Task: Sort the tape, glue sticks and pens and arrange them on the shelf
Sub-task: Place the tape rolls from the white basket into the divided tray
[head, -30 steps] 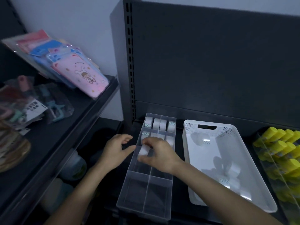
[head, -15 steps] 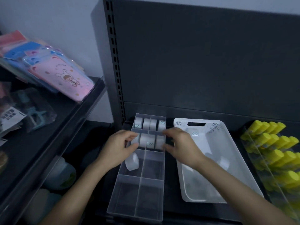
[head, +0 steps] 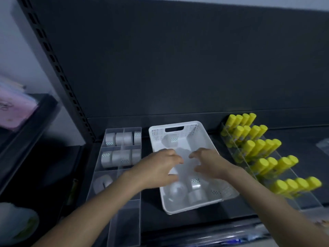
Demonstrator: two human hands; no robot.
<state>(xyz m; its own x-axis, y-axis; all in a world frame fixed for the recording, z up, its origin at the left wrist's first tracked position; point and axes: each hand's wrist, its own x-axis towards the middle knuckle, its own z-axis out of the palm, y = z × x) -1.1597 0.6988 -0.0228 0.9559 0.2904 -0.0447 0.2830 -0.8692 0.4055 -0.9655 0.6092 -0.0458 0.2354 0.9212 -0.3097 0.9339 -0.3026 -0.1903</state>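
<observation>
1. Task's things: small white tape rolls (head: 195,184), several lying loose in the near end of the white perforated plastic basket (head: 204,138), one more at its far end.
2. Left of the basket, just beside it: clear plastic divided organiser tray (head: 122,129). Its two far rows are filled with upright rolls, and one roll lies flat in the next compartment. The nearest compartments look unfilled.
3. Left hand (head: 156,168) and right hand (head: 208,161) are both over the middle of the basket, fingers curled and spread, nothing gripped as far as I can see. Motion blur, so contact with the basket floor is unclear.
4. Step in hand, my read: tape sorting, reaching for the next rolls.
5. Next move likely calls for dropping to the near-end rolls, pinching one per hand, carrying them left and standing them on edge in the open compartment.
6. Right of the basket, apart: yellow-capped glue sticks (head: 258,148) in rows in a clear tiered rack, apparently done.
7. No pens visible.
</observation>
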